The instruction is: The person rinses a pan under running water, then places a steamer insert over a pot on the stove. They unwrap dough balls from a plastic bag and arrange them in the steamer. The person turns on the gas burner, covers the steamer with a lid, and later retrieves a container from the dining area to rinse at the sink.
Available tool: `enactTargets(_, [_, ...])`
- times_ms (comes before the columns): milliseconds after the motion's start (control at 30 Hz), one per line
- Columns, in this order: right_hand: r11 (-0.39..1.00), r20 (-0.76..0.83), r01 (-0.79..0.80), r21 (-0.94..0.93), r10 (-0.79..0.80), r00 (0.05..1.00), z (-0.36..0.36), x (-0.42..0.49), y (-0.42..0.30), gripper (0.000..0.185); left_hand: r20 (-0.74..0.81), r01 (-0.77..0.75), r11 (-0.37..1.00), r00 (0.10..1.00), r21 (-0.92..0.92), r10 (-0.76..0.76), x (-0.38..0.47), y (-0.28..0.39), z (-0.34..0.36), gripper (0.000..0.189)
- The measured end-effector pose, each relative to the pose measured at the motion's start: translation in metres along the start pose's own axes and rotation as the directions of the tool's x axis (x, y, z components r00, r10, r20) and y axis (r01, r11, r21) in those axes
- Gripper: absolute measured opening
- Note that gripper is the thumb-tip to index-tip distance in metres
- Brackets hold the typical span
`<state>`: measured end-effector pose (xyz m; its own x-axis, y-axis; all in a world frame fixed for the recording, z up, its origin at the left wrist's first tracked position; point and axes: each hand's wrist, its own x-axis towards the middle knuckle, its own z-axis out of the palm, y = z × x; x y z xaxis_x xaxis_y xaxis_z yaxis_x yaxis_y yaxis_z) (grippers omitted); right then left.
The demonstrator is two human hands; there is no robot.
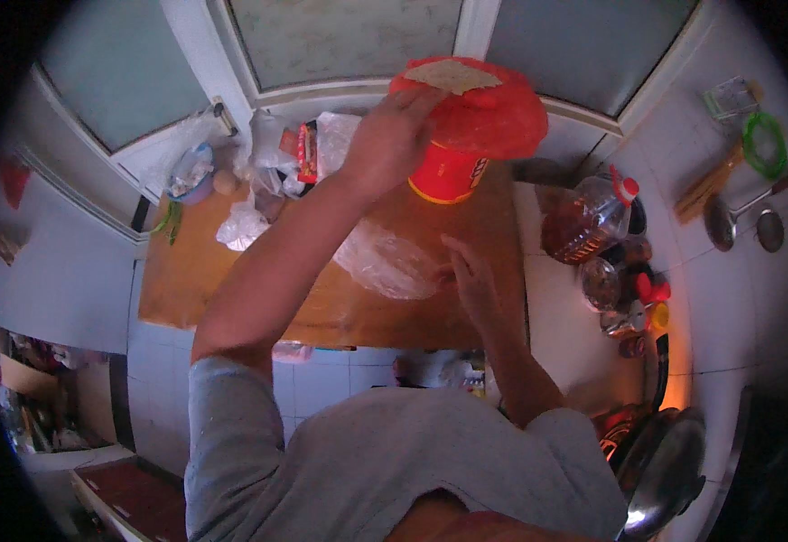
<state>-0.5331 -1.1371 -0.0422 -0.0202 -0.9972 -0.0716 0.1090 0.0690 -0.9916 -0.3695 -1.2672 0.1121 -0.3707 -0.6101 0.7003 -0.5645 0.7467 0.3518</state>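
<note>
A red tub [446,173] with a yellow lower rim stands at the back right of the wooden table. Red plastic [502,122] spreads over its top like a bag folded outward, with a pale material [458,76] showing in the opening. At the tub's left side, my left hand [394,139] grips the red plastic; some fingertips are hidden. Lower down, over the table, my right hand [474,274] holds nothing and has its fingers apart. Just left of it lies a crumpled clear plastic bag [390,264].
The wooden table [231,288] also bears plastic bags [243,223], a red packet [307,152] and a blue basin [194,173]. A large oil bottle [587,220] and jars [600,283] line the right counter. Nearby are a wok [668,467] and a hanging ladle [722,223].
</note>
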Motion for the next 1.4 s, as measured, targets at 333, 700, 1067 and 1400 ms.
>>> enactTargets(333, [0.99, 0.017, 0.007, -0.143, -0.004, 1.0, -0.053, 0.006, -0.015, 0.028, 0.264, 0.104, 0.881, 0.932, 0.461, -0.249, 0.086, -0.05, 0.078, 0.032])
enactTargets(700, [0.94, -0.047, 0.221, 0.259, -0.216, 0.975, -0.022, 0.069, -0.083, 0.039, -0.221, 0.339, 0.841, 0.861, -0.422, -0.459, 0.017, -0.008, 0.003, 0.022])
enactTargets(1067, [0.977, 0.063, 0.062, 0.204, -0.076, 0.995, -0.021, 0.079, -0.103, 0.046, 0.325, 0.586, 0.157, 0.631, -0.795, -0.705, -0.053, 0.024, -0.023, 0.038])
enactTargets(1400, [0.977, 0.303, 0.026, -0.21, 0.04, 0.952, -0.026, 0.07, -0.118, 0.038, 0.661, 0.794, 0.212, 0.597, -0.57, -0.455, -0.08, -0.008, -0.039, 0.046])
